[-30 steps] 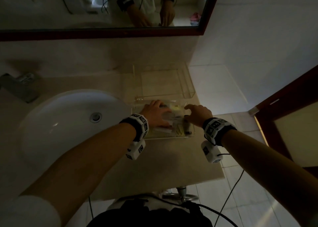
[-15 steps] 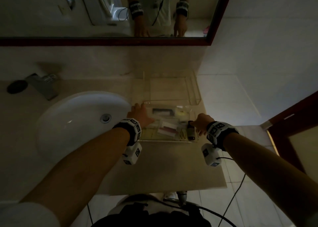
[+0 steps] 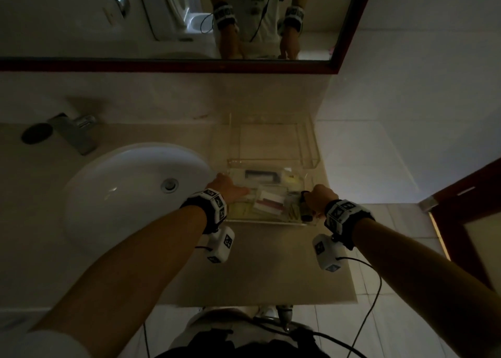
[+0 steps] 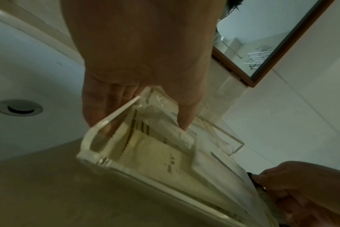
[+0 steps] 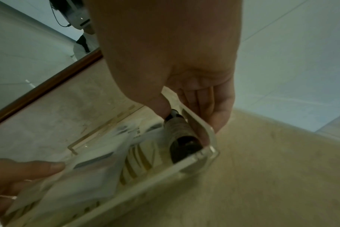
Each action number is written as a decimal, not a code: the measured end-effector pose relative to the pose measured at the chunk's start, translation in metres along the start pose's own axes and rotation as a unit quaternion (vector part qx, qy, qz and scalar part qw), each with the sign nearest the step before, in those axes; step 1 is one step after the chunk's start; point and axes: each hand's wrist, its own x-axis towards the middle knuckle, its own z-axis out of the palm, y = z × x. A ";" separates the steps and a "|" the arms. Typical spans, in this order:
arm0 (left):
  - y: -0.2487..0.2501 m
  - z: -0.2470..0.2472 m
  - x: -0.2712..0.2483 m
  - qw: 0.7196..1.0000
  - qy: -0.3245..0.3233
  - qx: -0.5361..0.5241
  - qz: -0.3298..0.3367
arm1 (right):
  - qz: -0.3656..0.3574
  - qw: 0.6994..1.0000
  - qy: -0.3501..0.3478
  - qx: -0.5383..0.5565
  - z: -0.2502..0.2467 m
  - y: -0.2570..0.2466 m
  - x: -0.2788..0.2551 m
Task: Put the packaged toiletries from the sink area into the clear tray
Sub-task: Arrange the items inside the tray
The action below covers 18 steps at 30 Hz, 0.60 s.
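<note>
The clear tray [image 3: 271, 222] sits on the beige counter right of the basin and holds several packaged toiletries: a white packet with a red stripe [image 3: 267, 204], a dark-banded packet [image 3: 260, 176] and a small dark bottle [image 3: 305, 208]. My left hand [image 3: 230, 190] pinches the tray's left wall [image 4: 115, 116], with the fingers outside it and the thumb inside on the packets. My right hand [image 3: 318, 199] pinches the right wall [image 5: 202, 122], its thumb resting on the dark bottle [image 5: 181, 138] inside and its fingers outside.
A second clear acrylic holder [image 3: 311, 151] stands directly behind the tray against the backsplash. The white basin [image 3: 130, 195], a faucet [image 3: 76, 132] and a black round object [image 3: 36, 133] lie to the left. The counter's front edge [image 3: 257, 300] is near my body, and a door [image 3: 474, 195] is at right.
My left hand has come off the packets inside the tray and both hands have moved out to grip its side walls. The head view has tilted up.
</note>
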 end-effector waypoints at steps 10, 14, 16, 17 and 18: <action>0.020 0.008 0.005 0.995 -0.006 -0.097 -0.017 | 0.000 0.999 0.037 -0.015 -0.031 0.011 0.008; 0.018 0.004 0.009 0.994 0.011 -0.108 -0.029 | -0.003 1.000 0.028 -0.006 -0.028 0.007 0.012; 0.018 0.002 0.010 0.993 0.015 -0.112 -0.032 | -0.001 0.999 0.032 -0.003 -0.025 0.004 0.015; 0.018 0.001 0.011 0.993 0.016 -0.115 -0.033 | 0.001 0.999 0.035 -0.004 -0.025 0.003 0.016; 0.018 0.000 0.012 0.992 0.017 -0.118 -0.032 | 0.005 0.999 0.038 -0.005 -0.025 0.002 0.017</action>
